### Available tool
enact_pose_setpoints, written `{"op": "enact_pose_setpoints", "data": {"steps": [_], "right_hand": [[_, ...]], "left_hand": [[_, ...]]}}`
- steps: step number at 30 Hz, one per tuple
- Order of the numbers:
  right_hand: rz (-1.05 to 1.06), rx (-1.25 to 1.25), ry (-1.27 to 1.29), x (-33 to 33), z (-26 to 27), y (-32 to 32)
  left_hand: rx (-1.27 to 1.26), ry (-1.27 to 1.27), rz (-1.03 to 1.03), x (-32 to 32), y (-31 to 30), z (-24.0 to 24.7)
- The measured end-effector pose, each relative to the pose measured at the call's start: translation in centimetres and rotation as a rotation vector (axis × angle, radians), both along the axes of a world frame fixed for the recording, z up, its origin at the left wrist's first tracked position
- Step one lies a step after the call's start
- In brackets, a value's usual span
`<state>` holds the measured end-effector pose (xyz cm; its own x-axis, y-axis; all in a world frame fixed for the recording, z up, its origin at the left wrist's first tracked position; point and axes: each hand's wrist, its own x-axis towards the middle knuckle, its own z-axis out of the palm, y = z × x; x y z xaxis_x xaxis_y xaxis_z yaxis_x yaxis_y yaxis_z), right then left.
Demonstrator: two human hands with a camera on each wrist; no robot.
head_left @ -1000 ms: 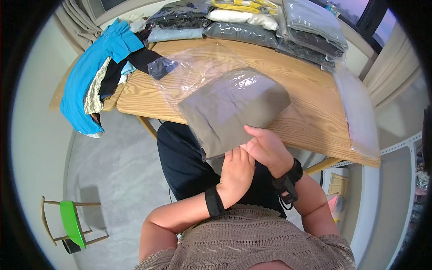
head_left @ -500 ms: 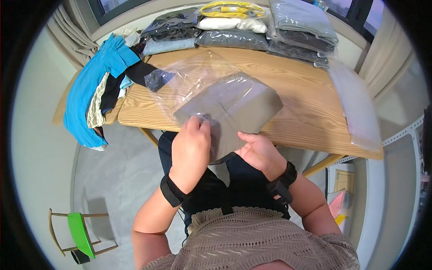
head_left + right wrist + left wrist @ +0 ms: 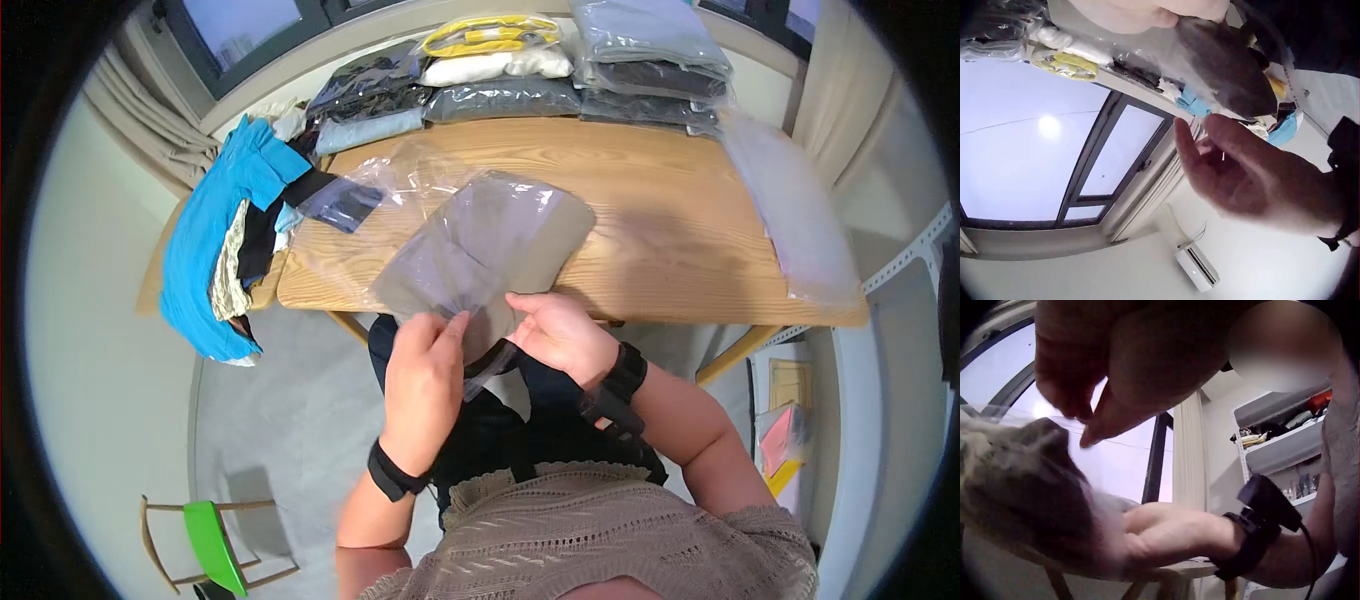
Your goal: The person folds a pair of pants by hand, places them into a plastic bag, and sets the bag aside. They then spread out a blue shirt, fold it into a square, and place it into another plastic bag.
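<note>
A folded grey-brown garment (image 3: 487,245) in a clear plastic bag slants from the tabletop down over its near edge. My right hand (image 3: 568,338) grips its near right edge, thumb on top and the other fingers hidden beneath. In the left wrist view, the right hand (image 3: 1169,531) shows behind the blurred bundle. At the bundle's near left side is my left hand (image 3: 422,385), bent fingers close over the plastic. The right wrist view shows the left hand (image 3: 1254,169) with thumb and finger apart, just off the dark folded end. A clear flap (image 3: 490,378) hangs from the near end.
Loose clear plastic (image 3: 400,180) lies behind the bundle. A blue shirt (image 3: 215,245) and other clothes drape at the left. Several bagged garments (image 3: 503,102) are stacked at the back of the table (image 3: 680,240). Flat plastic bags (image 3: 800,215) lie at the right edge.
My left hand came up from beside the right hand onto the bundle, then drew back toward my body. The right hand keeps its grip. The bundle has shifted left in the head view.
</note>
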<state>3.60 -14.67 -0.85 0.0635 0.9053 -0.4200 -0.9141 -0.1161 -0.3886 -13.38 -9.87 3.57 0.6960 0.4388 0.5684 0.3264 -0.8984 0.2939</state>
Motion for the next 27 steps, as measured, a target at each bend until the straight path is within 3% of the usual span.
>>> {"op": "enact_pose_setpoints", "data": {"steps": [3, 5, 7, 10, 12, 13, 16, 18, 22, 23, 24, 25, 27], "right_hand": [[0.036, 0.123, 0.026, -0.2, -0.4, 0.4], [0.102, 0.149, -0.118, 1.1, -4.1, 1.4], [0.183, 0.166, -0.268, 1.5, -4.6, 1.7], [0.089, 0.014, -0.385, 1.2, -2.2, 0.5], [0.076, 0.359, -1.336, 1.2, -1.2, -1.5], [0.082, 0.363, -1.344, 1.3, -0.9, -1.5], [0.17, 0.277, -1.211, 1.2, -0.1, -1.4], [0.14, 0.136, -0.6, 0.9, 0.6, -0.8], [0.074, 0.081, -0.441, 0.7, -0.9, 2.1], [0.093, 0.137, -0.601, 1.1, -3.5, 3.8], [0.112, 0.195, -0.761, 1.2, -4.7, 5.0], [0.115, 0.203, -0.758, 0.7, -2.9, 5.3], [0.109, -0.049, -0.174, -0.1, 0.7, 5.7]], "left_hand": [[0.048, -0.049, -0.033, 0.2, -3.2, 1.0], [-0.131, 0.089, -0.281, 0.3, -5.2, -1.1], [-0.101, 0.236, -0.253, 1.8, -6.1, -2.3], [0.03, 0.338, -0.168, 3.9, -6.2, -4.5], [0.312, 0.483, 0.023, 5.4, -6.2, -5.5], [0.311, 0.475, 0.03, 6.1, -5.9, -6.1], [0.146, 0.401, 0.032, 8.5, -4.7, -7.5], [0.174, 0.334, 0.072, 9.0, -4.4, -7.9], [0.353, 0.21, 0.088, 8.9, -3.5, -9.2], [0.357, 0.214, 0.092, 8.8, -3.5, -9.3], [0.042, 0.014, -0.019, 8.7, -3.6, -9.4], [-0.272, -0.186, -0.129, 8.5, -3.6, -9.4], [-0.328, -0.101, -0.161, 8.5, -2.8, -9.1]]}}
